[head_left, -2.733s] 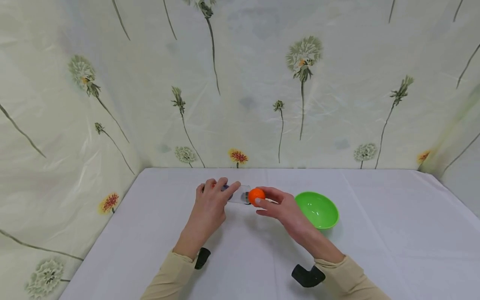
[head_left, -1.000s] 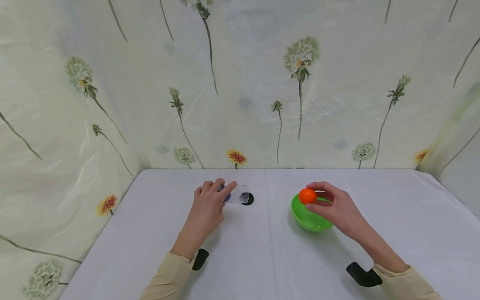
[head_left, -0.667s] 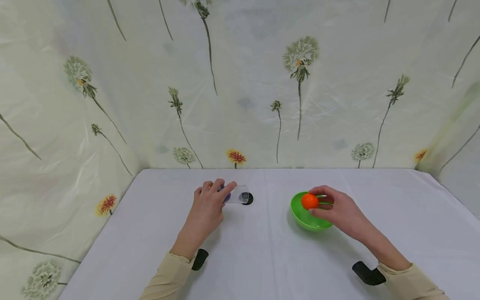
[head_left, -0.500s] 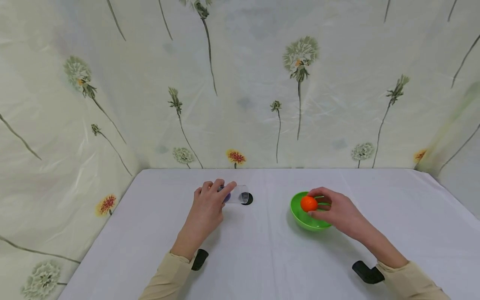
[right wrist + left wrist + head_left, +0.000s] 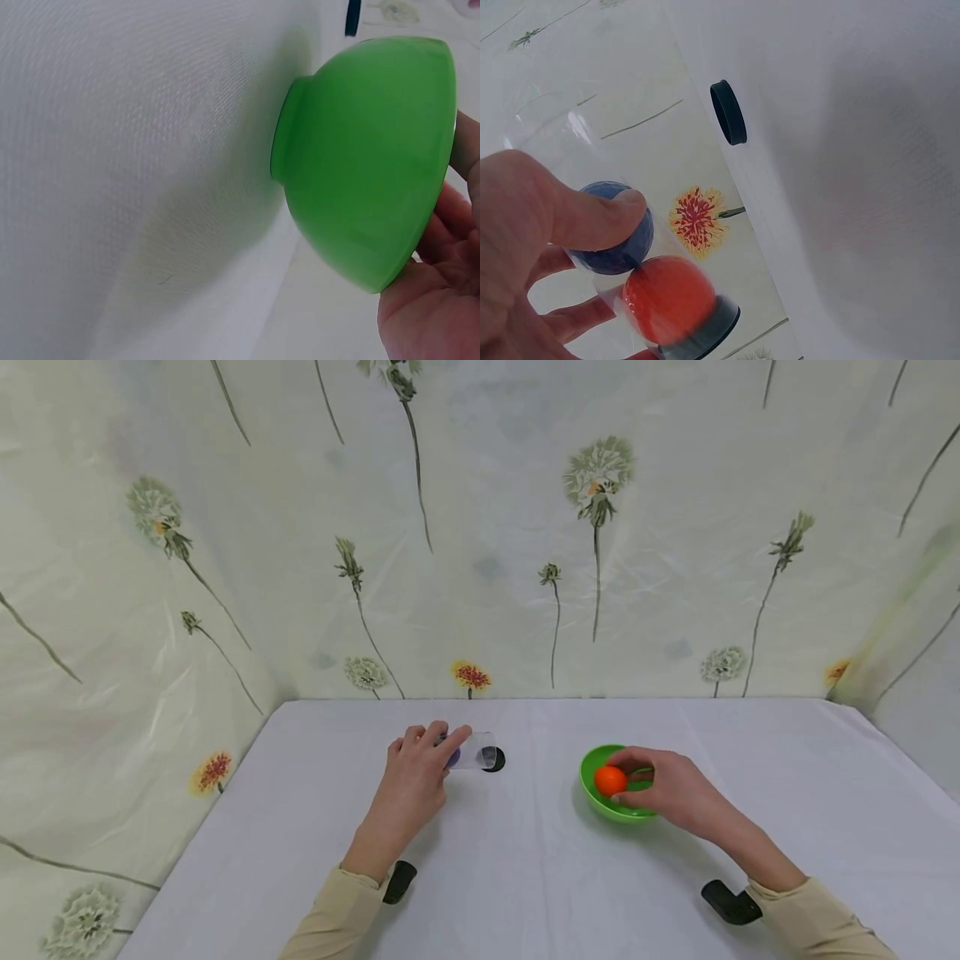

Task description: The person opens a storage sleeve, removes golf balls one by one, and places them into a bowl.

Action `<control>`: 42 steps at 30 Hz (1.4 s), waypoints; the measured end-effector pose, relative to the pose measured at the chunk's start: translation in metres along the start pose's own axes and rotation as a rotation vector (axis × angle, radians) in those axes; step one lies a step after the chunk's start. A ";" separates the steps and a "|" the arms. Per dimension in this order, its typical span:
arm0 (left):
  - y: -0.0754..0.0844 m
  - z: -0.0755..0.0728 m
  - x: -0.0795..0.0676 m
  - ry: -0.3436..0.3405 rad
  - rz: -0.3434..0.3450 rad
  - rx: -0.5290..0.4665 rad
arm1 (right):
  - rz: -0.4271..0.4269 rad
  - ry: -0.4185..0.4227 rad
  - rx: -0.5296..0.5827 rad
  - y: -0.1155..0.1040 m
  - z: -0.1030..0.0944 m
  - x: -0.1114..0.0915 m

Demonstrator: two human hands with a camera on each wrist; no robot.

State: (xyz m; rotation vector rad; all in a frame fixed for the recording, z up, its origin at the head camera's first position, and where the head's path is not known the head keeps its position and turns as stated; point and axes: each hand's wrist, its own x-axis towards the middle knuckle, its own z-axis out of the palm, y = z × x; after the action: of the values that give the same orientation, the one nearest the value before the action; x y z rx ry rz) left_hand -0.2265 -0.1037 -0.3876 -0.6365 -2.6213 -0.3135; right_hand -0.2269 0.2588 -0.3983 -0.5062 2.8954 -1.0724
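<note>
My left hand [image 5: 408,785] grips a clear plastic tube [image 5: 474,750], held sideways above the table. In the left wrist view the tube contains a blue ball [image 5: 604,256] under my thumb and an orange-red ball [image 5: 671,296] against a dark end cap [image 5: 701,334]; its other end is uncapped. My right hand [image 5: 678,789] pinches an orange ball [image 5: 609,781] inside the green bowl [image 5: 609,812]. The right wrist view shows the bowl's outer wall [image 5: 367,150] with fingers reaching over the rim; the ball is hidden there.
A loose black cap [image 5: 498,762] rests on the white-covered table [image 5: 510,877], near the tube's uncapped end. Flower-patterned sheeting [image 5: 480,527] rises behind and beside the table. Black devices [image 5: 731,903] sit at both wrists.
My right hand has carried the orange ball rightward from the tube's end, then lowered it into the green bowl. My left hand keeps the tube in nearly the same place.
</note>
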 end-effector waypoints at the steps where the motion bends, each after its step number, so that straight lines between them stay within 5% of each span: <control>1: 0.000 0.000 0.000 0.000 0.000 0.001 | 0.000 -0.003 -0.007 0.000 0.000 0.000; 18: 0.001 0.003 -0.002 0.006 0.010 0.011 | -0.002 0.006 0.137 -0.003 -0.004 -0.004; 32: 0.001 0.004 -0.001 0.019 0.019 0.060 | -0.057 0.135 0.323 -0.020 0.004 -0.001; 42: 0.001 0.003 -0.002 0.030 0.037 0.074 | -0.008 0.205 0.441 -0.040 0.021 0.004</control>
State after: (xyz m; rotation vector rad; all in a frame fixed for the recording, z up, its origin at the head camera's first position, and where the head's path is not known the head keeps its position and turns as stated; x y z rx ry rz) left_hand -0.2258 -0.1029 -0.3907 -0.6500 -2.5758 -0.2124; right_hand -0.2161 0.2154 -0.3882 -0.4046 2.6788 -1.7935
